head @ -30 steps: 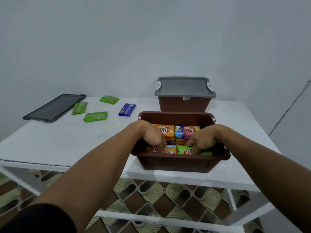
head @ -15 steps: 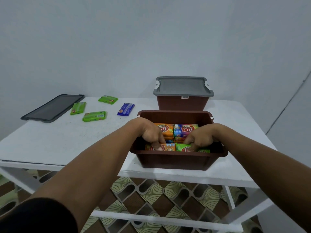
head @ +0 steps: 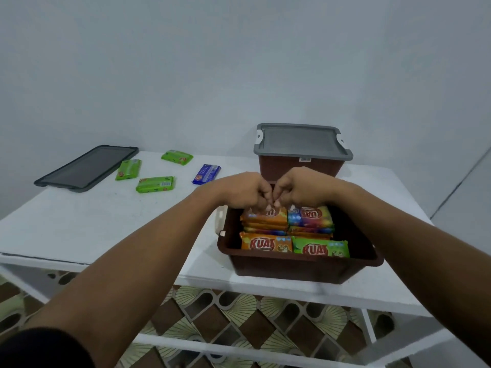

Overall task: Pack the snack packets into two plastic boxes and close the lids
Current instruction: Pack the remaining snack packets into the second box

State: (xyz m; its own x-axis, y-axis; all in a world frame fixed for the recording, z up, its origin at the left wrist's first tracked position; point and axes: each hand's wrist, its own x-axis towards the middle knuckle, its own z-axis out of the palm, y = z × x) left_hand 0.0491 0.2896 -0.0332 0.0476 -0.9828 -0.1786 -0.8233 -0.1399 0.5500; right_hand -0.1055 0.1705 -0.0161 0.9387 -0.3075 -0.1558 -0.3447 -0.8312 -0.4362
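An open brown box (head: 305, 262) stands near the table's front edge, filled with snack packets in two rows. The near row shows an orange packet (head: 265, 243) and a green one (head: 320, 247). Stacks topped by an orange packet (head: 267, 218) and a blue-purple packet (head: 310, 217) fill the far row. My left hand (head: 244, 191) and my right hand (head: 303, 187) meet over the box's far side, fingers curled, fingertips pinching the far edge of the top orange packet. Three green packets (head: 155, 184) and a blue packet (head: 206, 174) lie loose on the table.
Behind the open box stands a second brown box (head: 300, 170) with its grey lid (head: 303, 140) on. A loose dark grey lid (head: 87, 166) lies at the white table's (head: 106, 221) far left, partly over the edge. A wall rises right behind the table.
Both hands left the near row of packets and moved to the far row, coming together over the top orange packet. The near row is now uncovered.
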